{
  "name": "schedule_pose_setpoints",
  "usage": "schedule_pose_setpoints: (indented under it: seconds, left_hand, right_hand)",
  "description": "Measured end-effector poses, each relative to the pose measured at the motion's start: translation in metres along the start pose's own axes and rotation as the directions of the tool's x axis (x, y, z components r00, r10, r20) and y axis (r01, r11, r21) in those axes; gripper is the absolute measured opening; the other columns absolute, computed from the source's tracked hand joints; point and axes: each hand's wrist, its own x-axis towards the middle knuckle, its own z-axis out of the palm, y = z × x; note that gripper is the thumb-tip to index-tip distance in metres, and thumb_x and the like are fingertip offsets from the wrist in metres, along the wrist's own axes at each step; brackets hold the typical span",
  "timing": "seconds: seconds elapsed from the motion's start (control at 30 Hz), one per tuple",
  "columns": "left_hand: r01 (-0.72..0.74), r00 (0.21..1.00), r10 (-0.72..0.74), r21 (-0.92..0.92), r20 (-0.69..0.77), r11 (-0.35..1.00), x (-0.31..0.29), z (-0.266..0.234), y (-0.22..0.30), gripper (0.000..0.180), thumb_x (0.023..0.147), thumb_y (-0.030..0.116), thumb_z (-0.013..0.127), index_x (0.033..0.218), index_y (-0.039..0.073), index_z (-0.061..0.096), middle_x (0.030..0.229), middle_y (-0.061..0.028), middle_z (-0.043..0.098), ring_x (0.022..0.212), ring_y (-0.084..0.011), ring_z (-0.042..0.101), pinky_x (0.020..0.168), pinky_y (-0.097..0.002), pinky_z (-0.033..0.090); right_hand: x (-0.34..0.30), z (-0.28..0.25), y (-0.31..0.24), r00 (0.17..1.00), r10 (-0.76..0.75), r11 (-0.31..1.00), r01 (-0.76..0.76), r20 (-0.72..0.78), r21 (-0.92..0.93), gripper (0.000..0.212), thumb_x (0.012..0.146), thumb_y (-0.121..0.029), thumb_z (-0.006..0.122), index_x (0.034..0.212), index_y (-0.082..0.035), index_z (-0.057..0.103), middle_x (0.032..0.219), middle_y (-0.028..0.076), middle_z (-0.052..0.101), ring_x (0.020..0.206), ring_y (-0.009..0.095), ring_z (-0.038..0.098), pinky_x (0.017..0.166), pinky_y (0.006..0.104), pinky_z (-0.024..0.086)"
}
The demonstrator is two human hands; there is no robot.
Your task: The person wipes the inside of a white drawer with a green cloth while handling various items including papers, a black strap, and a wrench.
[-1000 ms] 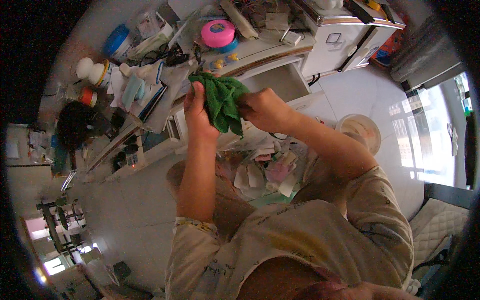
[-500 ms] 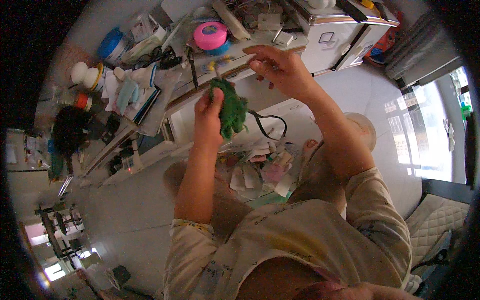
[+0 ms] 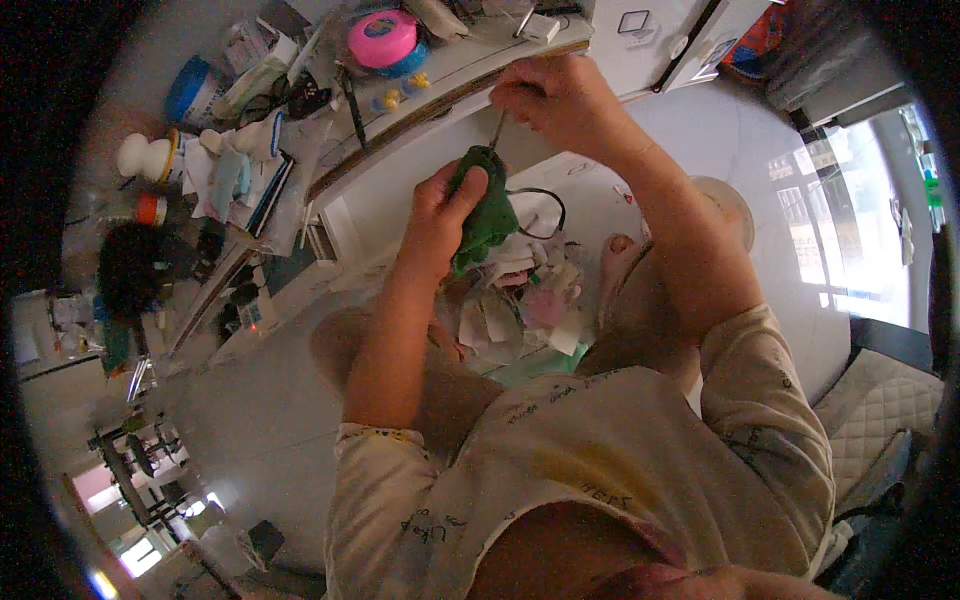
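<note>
My left hand (image 3: 447, 207) is closed round a green fuzzy cloth piece (image 3: 488, 212), its thumb pressed on the front. A thin, straight metal-looking rod (image 3: 498, 130) stands up from the top of the green piece. Above it, my right hand (image 3: 552, 97) is closed on the rod's upper end; the fingers hide what that end looks like. From behind the green piece a black cord (image 3: 562, 212) hangs in a loop. Two small yellow-and-white things (image 3: 413, 84) lie on the table edge, left of my right hand.
The cluttered white table (image 3: 470, 62) runs along the far side, bearing a pink round container (image 3: 382, 38), a blue-lidded tub (image 3: 192, 90), a white spool (image 3: 145, 155) and a dark pen-like stick (image 3: 352, 108). Paper and cloth scraps (image 3: 495, 320) fill a bin between my legs.
My right hand was open, fingers spread, beside the green piece; now it is closed on the rod's top. The green piece has turned and shifted slightly right in my left hand.
</note>
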Motion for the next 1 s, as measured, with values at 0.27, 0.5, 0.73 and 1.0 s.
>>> schedule_pose_setpoints:
  seconds: [0.27,0.5,0.73,1.0]
  left_hand:
    - [0.074,0.989,-0.068,0.042,-0.133,0.996,-0.004,-0.004,-0.004,0.029,0.086,0.03,0.061,0.096,0.002,0.064,0.082,-0.001,0.061,0.073,-0.0092,0.056,0.066,-0.0254,0.047]
    - [-0.316,0.948,0.213,0.643,0.235,0.697,-0.005,-0.03,-0.047,0.052,0.078,0.028,0.066,0.126,0.02,0.049,0.092,-0.0128,0.064,0.079,-0.0258,0.061,0.075,-0.0357,0.048]
    - [-0.232,0.945,-0.183,0.951,0.27,0.206,-0.011,0.002,-0.081,0.068,0.081,0.035,0.06,0.14,0.028,0.027,0.083,-0.0175,0.065,0.075,-0.0374,0.062,0.072,-0.0469,0.049]
    - [-0.242,0.956,-0.183,0.969,0.229,-0.05,-0.001,0.004,-0.096,0.04,0.081,0.029,0.058,0.117,0.016,0.048,0.082,-0.0156,0.065,0.075,-0.0352,0.063,0.076,-0.05,0.046]
  right_hand:
    - [-0.003,-0.032,0.046,0.919,0.386,0.912,-0.366,-0.085,0.184,0.015,0.088,-0.016,0.056,0.084,-0.003,0.063,0.064,0.004,0.058,0.052,0.009,0.054,0.044,0.0246,0.045]
    - [-0.025,-0.039,0.083,0.786,0.567,0.796,-0.6,0.247,0.079,0.018,0.085,-0.016,0.06,0.077,0.0,0.065,0.063,0.012,0.062,0.051,0.017,0.06,0.045,0.0331,0.05]
    - [-0.065,0.049,0.113,0.447,0.666,0.675,-0.703,0.597,-0.226,0.011,0.081,-0.012,0.055,0.08,-0.003,0.062,0.07,0.009,0.062,0.057,0.017,0.061,0.049,0.0317,0.053]
    - [-0.146,0.144,0.178,0.694,0.159,0.979,-0.017,0.702,-0.204,0.011,0.074,-0.018,0.062,0.08,-0.011,0.067,0.081,0.009,0.064,0.077,0.025,0.063,0.066,0.0405,0.052]
